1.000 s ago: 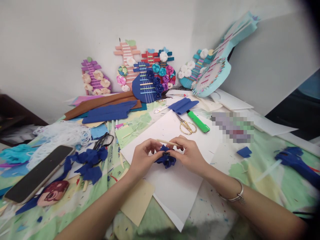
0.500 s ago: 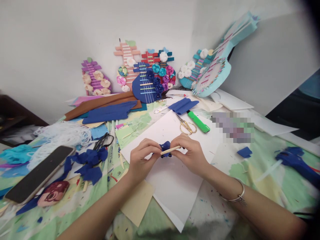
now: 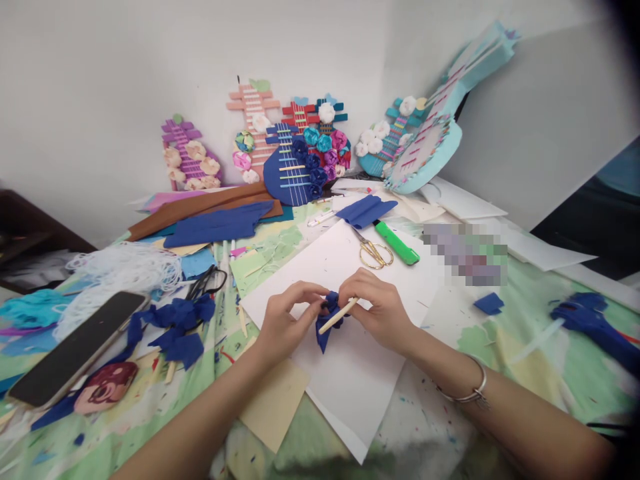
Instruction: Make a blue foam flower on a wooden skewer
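Both hands meet over a white sheet of paper (image 3: 360,407). My left hand (image 3: 290,317) pinches the left side of a dark blue crepe paper flower (image 3: 324,339), thumb and forefinger closed on it. My right hand (image 3: 377,307) holds a thin pale wooden stick (image 3: 336,318) between thumb and fingers. The stick slants down to the left across the front of the flower. A pointed blue flap hangs below the fingers. Part of the flower is hidden behind the stick and the right fingers, so I cannot tell whether that hand also grips it.
Gold-handled scissors (image 3: 375,255) and a green box cutter (image 3: 397,243) lie beyond my hands. On the left are a phone (image 3: 77,350), blue crepe scraps (image 3: 183,327) and white string (image 3: 127,267). A blue glue gun (image 3: 600,327) lies right. Decorated paper guitars (image 3: 287,173) lean against the wall.
The stick swung from lying across the top of the flower to slanting down in front of it. The flower turned in my fingers, and a pointed flap now hangs down.
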A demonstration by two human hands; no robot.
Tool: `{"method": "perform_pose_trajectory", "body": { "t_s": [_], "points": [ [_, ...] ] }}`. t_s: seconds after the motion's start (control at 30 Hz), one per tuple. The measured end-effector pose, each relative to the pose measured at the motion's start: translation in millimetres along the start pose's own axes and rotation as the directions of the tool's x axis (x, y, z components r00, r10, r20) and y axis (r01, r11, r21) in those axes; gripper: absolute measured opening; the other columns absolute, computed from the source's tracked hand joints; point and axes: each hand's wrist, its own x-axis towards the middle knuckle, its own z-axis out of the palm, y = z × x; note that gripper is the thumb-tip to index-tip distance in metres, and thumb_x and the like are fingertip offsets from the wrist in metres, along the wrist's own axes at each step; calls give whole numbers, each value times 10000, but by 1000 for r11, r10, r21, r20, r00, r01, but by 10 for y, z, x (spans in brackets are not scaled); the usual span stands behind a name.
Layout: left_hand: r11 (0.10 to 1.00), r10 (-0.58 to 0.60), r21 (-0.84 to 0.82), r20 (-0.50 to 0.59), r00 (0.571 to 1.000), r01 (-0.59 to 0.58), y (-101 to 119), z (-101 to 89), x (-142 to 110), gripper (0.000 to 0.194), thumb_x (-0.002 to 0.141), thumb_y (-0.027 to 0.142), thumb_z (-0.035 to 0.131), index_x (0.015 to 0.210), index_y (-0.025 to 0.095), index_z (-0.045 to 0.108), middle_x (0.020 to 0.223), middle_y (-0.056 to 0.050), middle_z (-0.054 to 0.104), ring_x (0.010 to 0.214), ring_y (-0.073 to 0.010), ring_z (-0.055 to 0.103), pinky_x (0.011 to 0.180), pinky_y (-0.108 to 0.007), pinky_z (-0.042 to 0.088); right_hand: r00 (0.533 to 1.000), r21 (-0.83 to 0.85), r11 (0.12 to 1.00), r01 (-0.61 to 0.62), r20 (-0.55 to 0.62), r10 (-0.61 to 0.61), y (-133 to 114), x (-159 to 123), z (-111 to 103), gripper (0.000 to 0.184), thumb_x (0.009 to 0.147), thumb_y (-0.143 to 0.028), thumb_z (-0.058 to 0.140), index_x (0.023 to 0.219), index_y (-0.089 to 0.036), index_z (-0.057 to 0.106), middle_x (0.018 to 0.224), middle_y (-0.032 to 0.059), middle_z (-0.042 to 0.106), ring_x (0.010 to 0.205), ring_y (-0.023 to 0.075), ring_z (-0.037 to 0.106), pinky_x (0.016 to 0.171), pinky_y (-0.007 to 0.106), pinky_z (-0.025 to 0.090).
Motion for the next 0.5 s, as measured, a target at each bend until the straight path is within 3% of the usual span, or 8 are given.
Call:
{"method": "perform_pose_trajectory", "body": {
  "t_s": [0.27, 0.5],
  "points": [
    [1000, 24, -22, 123, 992, -21, -40, -8, 49, 90, 788, 211, 636, 812, 203, 722, 767, -69, 709, 756, -195, 625, 735, -326, 482, 999, 14, 1000, 20, 41, -21, 46, -23, 19, 149, 861, -139, 538, 736, -196, 597, 760, 49, 587, 754, 164, 512, 666, 300, 439],
    [999, -17, -35, 75, 997, 20, -48, -5, 36, 66, 781, 231, 650, 774, 187, 698, 762, -63, 697, 722, -176, 615, 690, -297, 469, 998, 85, 995, -49, 51, 45, 23, -4, -8, 100, 821, -121, 568, 753, -189, 596, 773, 41, 581, 755, 158, 530, 668, 294, 442]
  ]
}}
